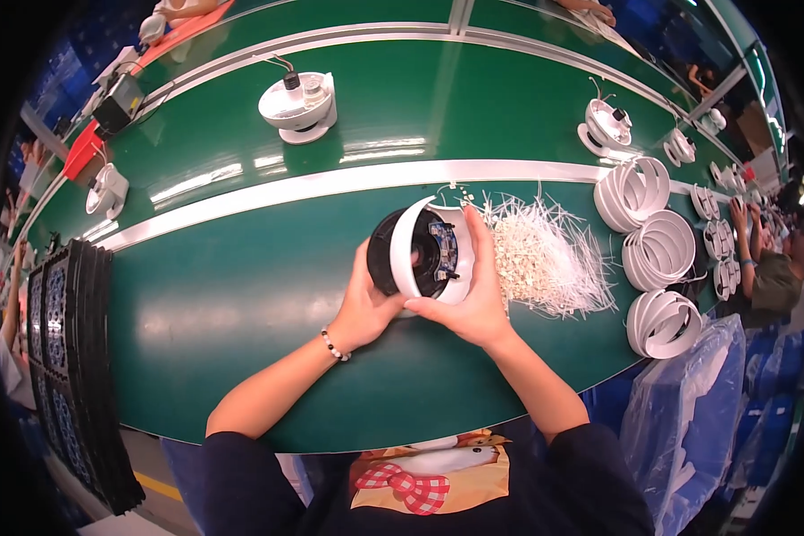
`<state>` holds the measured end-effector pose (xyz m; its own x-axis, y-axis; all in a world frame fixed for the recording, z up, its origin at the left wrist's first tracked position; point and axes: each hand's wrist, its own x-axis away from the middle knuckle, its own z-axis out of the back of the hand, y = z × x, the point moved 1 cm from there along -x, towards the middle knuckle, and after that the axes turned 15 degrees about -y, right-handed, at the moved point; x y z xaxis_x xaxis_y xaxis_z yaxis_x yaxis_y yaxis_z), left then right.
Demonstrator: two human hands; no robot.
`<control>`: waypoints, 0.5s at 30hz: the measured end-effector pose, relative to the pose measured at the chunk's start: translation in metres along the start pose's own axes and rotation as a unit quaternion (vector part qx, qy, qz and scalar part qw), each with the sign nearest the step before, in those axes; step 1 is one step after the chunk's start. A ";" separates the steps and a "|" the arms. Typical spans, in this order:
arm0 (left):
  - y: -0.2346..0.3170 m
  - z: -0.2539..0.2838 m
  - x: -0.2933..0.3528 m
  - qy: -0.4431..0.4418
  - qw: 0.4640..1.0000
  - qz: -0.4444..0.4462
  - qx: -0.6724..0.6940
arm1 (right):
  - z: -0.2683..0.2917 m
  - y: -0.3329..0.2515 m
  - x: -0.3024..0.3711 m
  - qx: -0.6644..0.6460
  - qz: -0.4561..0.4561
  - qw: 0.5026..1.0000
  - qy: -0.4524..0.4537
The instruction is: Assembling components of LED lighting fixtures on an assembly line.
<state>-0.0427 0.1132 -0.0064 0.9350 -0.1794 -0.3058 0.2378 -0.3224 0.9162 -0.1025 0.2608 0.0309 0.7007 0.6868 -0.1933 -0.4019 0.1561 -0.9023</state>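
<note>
Above the green workbench, both of my hands are closed around a round plastic part. It combines a white ring-shaped housing, a black disc and a blue circuit board. My left hand grips the black disc's side from the lower left. My right hand wraps the white housing on the right, its thumb along the lower rim. Just right of my right hand lies a loose heap of short white wires with small cream connectors. The fingertips behind the part are partly hidden.
Stacked white rings stand along the bench's right side. On the left, black trays hold blue circuit boards. Beyond a pale rail, a green belt carries white assemblies with wires. A plastic-lined blue bin sits at lower right; other people work around.
</note>
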 end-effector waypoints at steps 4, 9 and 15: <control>0.021 0.001 -0.002 -0.132 0.914 0.134 0.361 | 0.004 0.015 0.007 -0.053 -0.011 0.999 -0.007; 0.015 0.012 -0.006 -0.108 0.847 0.170 0.492 | 0.006 -0.009 0.011 0.080 0.039 0.994 -0.066; 0.016 0.014 -0.006 -0.061 0.846 0.177 0.498 | 0.002 -0.020 0.008 0.151 0.080 0.983 -0.074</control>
<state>-0.0481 0.0962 0.0064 0.8524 -0.5045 -0.1377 -0.4491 -0.8411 0.3015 -0.0900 0.2649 0.0486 0.5294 0.8123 -0.2449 -0.6721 0.2253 -0.7054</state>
